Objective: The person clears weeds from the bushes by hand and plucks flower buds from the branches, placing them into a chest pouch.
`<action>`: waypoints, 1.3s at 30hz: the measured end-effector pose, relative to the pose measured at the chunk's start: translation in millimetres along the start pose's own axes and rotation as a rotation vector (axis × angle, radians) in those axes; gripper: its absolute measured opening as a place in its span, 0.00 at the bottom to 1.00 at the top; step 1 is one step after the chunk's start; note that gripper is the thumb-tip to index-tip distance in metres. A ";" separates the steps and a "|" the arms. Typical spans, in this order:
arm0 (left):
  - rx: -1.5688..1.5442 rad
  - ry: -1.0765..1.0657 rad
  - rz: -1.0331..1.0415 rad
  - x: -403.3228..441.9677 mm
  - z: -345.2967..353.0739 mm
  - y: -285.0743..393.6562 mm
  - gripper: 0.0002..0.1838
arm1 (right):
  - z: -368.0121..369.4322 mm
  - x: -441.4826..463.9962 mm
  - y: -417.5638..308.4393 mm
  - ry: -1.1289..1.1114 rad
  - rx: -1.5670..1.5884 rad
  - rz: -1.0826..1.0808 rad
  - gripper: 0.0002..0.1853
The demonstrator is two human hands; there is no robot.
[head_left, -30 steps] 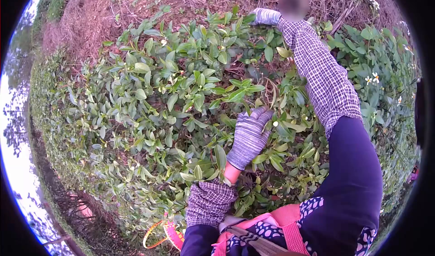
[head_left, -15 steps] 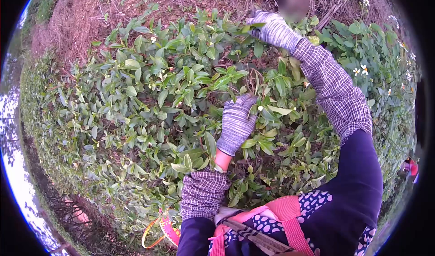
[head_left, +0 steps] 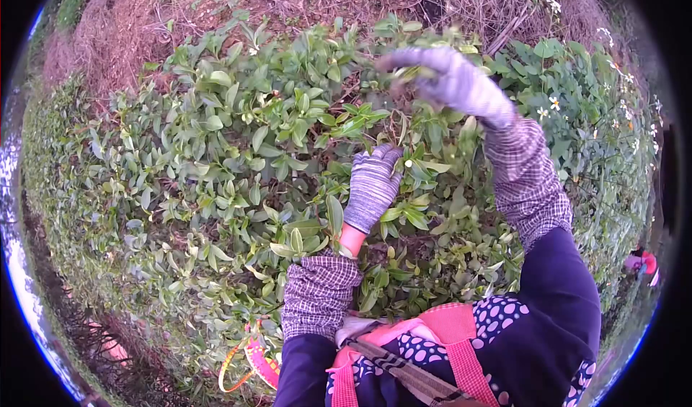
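My left hand [head_left: 373,185], in a grey-and-white striped knit glove, is low among the leaves of a dense green shrub [head_left: 209,169]. Its fingers are curled around a thin branch [head_left: 401,127], with the fingertips partly hidden by foliage. Above the shrub's far side, my right hand [head_left: 454,83] wears a matching glove and is smeared by motion. The index finger stretches left and stands apart from the thumb side. Green leaves show behind that gap; nothing held can be made out.
White flowers [head_left: 554,103] grow among leafy plants at the right. Dry brown twigs [head_left: 476,0] lie beyond the shrub. A pink-and-yellow strap [head_left: 258,360] hangs at lower left. Another person [head_left: 644,263] is partly visible at the far right.
My right hand has come back slightly from the far edge, and its fingers have spread. The green leaf it held is no longer visible. My left hand stays at the branch.
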State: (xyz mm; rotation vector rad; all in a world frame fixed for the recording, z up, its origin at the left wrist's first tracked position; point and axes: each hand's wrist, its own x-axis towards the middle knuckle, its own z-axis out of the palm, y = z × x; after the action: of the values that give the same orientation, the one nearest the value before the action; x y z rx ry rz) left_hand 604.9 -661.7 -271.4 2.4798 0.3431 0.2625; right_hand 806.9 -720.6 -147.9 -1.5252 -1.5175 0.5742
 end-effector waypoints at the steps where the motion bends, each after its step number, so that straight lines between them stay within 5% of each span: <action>1: 0.002 0.012 -0.002 -0.1 -0.7 1.4 0.20 | 25.0 5.6 22.9 0.046 -0.386 -0.228 0.20; 3: -0.003 -0.009 -0.001 -3.2 -2.7 1.7 0.20 | 52.8 12.5 29.1 -0.263 -0.528 0.123 0.24; 6: 0.038 0.035 0.035 -6.4 -0.9 -2.1 0.20 | 82.7 16.1 28.7 -0.351 -0.481 0.084 0.25; 9: 0.056 -0.071 -0.010 -8.2 -6.3 1.7 0.22 | 100.4 -3.4 50.3 -0.152 -0.316 -0.071 0.14; 10: 0.095 -0.081 -0.020 -7.7 -4.6 -0.1 0.22 | 107.9 -16.8 51.2 0.023 0.208 -0.003 0.13; 11: 0.128 -0.095 -0.036 -8.6 -2.5 -1.3 0.22 | 102.7 -2.6 29.8 0.372 0.115 -0.335 0.15; 14: 0.043 -0.018 -0.015 -9.6 -1.8 -7.5 0.21 | 31.3 3.2 -20.1 0.141 0.616 0.048 0.15; 16: 0.055 -0.017 -0.017 -8.6 -3.8 -5.5 0.21 | 30.0 11.8 -14.5 0.033 0.156 0.232 0.15; 18: 0.065 -0.017 0.021 -9.7 -5.6 -2.0 0.21 | 74.3 22.5 7.0 0.032 -0.174 0.132 0.14; 20: 0.084 -0.031 0.009 -8.7 -3.0 -1.9 0.21 | 99.8 31.4 17.9 -0.204 -0.514 0.073 0.21; 23: 0.215 -0.061 0.034 -12.6 1.2 0.4 0.23 | 133.4 36.5 10.9 -0.343 -0.704 0.124 0.22; 25: 0.191 -0.001 0.031 -14.0 3.2 0.6 0.24 | 146.7 37.9 17.9 -0.284 -0.618 -0.019 0.12; 27: 0.140 -0.012 0.014 -14.4 -1.9 -4.2 0.23 | 140.9 43.6 30.2 0.137 -0.178 -0.080 0.19; 29: 0.083 -0.025 0.000 -17.1 -2.9 -4.2 0.23 | 88.0 54.2 -5.9 0.077 0.361 0.388 0.23; 34: 0.116 -0.005 0.010 -22.4 -3.8 -1.8 0.26 | 100.7 119.7 96.8 0.304 -0.424 0.387 0.22; 39: 0.136 -0.146 -0.080 -22.1 -10.6 7.3 0.27 | 114.4 172.3 103.2 -0.033 -0.535 0.427 0.27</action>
State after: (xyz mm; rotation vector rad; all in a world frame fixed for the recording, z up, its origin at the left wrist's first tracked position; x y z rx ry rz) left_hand 582.5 -668.3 -260.9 2.5931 0.4094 0.0248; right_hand 794.1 -512.0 -246.6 -2.2943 -1.4426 0.4483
